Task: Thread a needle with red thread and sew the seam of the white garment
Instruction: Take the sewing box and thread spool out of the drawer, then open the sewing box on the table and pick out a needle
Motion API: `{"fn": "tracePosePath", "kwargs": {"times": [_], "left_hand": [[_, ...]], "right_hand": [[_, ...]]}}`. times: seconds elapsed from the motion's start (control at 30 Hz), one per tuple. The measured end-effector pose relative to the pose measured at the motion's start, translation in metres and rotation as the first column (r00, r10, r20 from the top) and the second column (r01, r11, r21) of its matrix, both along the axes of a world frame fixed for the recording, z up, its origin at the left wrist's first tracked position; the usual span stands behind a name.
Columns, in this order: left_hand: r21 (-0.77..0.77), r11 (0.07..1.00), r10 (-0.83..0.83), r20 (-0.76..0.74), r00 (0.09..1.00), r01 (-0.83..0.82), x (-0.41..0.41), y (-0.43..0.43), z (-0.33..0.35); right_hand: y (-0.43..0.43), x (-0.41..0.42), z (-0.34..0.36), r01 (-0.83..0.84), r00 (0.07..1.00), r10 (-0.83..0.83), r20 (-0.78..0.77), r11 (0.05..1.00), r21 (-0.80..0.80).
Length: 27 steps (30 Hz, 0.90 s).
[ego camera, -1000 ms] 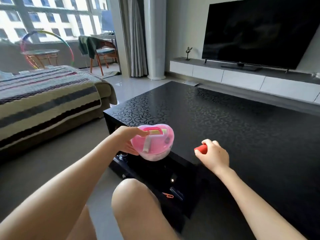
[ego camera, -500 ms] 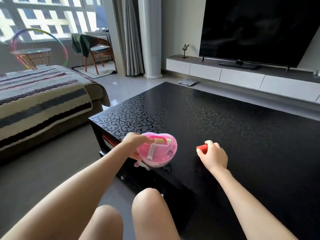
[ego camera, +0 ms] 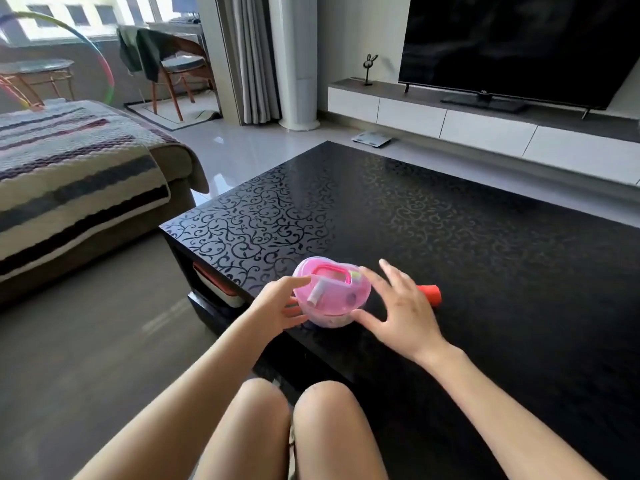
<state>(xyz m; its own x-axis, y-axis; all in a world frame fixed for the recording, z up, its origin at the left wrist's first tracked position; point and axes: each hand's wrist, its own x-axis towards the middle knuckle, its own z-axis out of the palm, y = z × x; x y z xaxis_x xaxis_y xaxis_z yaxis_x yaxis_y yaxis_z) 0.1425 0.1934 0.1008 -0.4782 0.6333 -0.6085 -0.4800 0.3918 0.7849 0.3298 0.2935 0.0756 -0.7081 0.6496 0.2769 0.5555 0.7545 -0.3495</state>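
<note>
A pink, see-through sewing box (ego camera: 330,296) rests on the black coffee table (ego camera: 485,258) near its front left corner. Small sewing items show through its lid. My left hand (ego camera: 278,304) touches the box's left side with fingers extended. My right hand (ego camera: 398,306) is spread open against the box's right side, fingers straight and blurred. A red thread spool (ego camera: 430,293) lies on the table just right of my right hand. No needle or white garment is in view.
A sofa with a striped knitted blanket (ego camera: 76,174) stands at the left. A TV (ego camera: 519,46) on a low white cabinet (ego camera: 450,123) lines the far wall. A shelf under the table holds a flat white and red thing (ego camera: 214,289). My knees (ego camera: 294,410) are at the table's front edge.
My left hand has set the pink box down on the table. My right hand has let go of the red spool and moved left, open, to the box.
</note>
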Motion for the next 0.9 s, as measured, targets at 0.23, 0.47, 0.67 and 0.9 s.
{"fn": "tracePosePath", "kwargs": {"times": [0.23, 0.47, 0.67, 0.9], "left_hand": [[0.126, 0.924, 0.308, 0.308, 0.900, -0.360, 0.041, -0.008, -0.031], [0.233, 0.883, 0.350, 0.253, 0.902, -0.408, 0.054, -0.009, -0.050], [0.118, 0.955, 0.283, -0.105, 0.953, -0.271, 0.051, -0.013, -0.036], [0.067, 0.997, -0.008, -0.386, 0.922, 0.037, 0.007, -0.018, 0.013]], "right_hand": [[-0.032, -0.039, -0.023, 0.005, 1.000, 0.000, 0.030, 0.988, -0.153], [-0.032, -0.039, -0.022, 0.024, 0.999, -0.018, 0.040, 0.987, -0.160], [-0.036, -0.040, -0.013, 0.063, 0.979, -0.052, 0.198, 0.997, -0.048], [-0.025, -0.050, 0.029, 0.104, 0.972, -0.112, 0.209, 0.993, 0.046]]}}
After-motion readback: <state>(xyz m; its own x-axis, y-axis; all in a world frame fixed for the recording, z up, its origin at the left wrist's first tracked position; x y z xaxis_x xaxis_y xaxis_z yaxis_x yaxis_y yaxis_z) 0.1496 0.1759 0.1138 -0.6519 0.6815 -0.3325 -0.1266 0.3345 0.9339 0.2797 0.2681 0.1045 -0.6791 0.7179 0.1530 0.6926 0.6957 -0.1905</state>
